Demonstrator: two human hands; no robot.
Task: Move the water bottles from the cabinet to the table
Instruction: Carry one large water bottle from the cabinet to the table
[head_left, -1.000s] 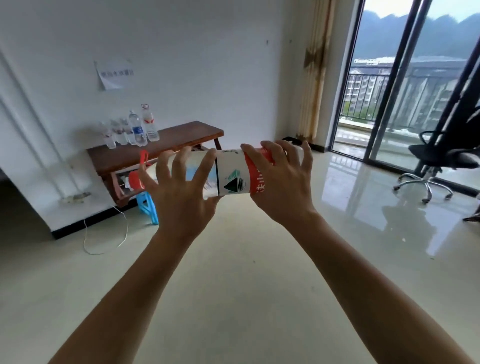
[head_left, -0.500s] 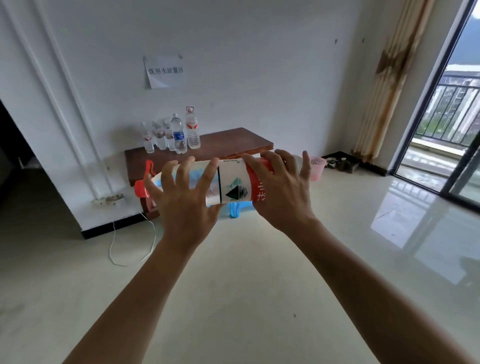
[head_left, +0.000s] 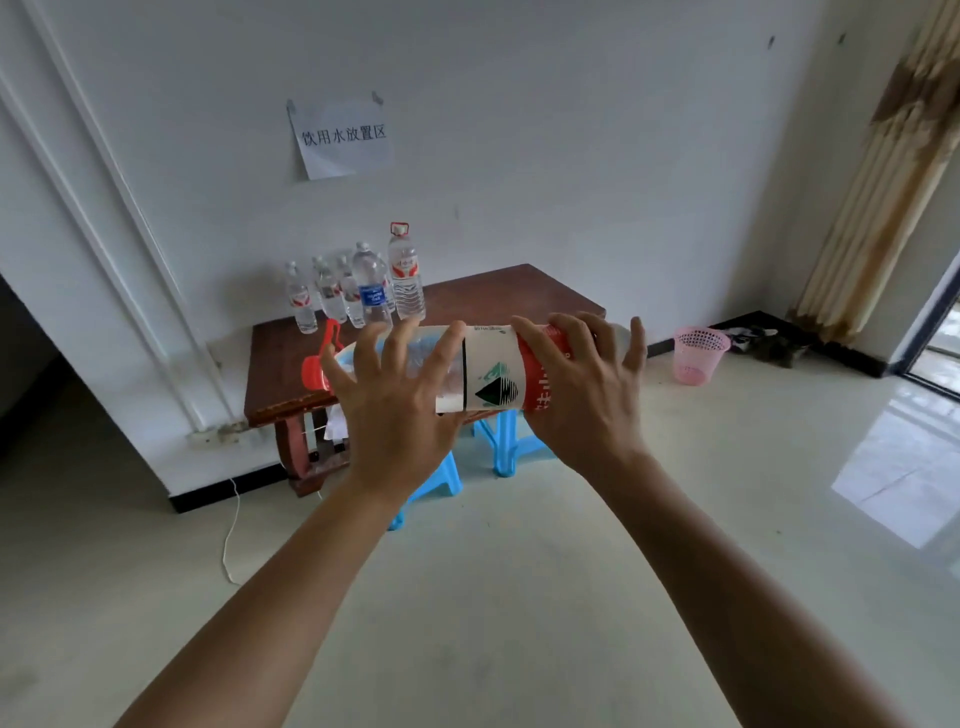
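Note:
I carry a large water bottle (head_left: 491, 374) lying sideways in front of me, its red cap and handle pointing left. My left hand (head_left: 397, 400) grips its clear neck end and my right hand (head_left: 582, 389) grips the red-and-white label end. Ahead stands a dark wooden table (head_left: 498, 293) against the white wall. Several water bottles (head_left: 358, 291) stand upright in a cluster on its back left corner, the tallest with a red cap.
Two blue plastic stools (head_left: 511, 441) stand in front of the table, partly behind my hands. A pink mesh basket (head_left: 696, 356) sits on the floor to the right. A white cable (head_left: 231, 525) trails on the floor at left. A paper sign (head_left: 340, 137) hangs above the table.
The view has swung left and closed in on the table, which now sits centred and larger. Both hands keep the same grip on the sideways bottle.

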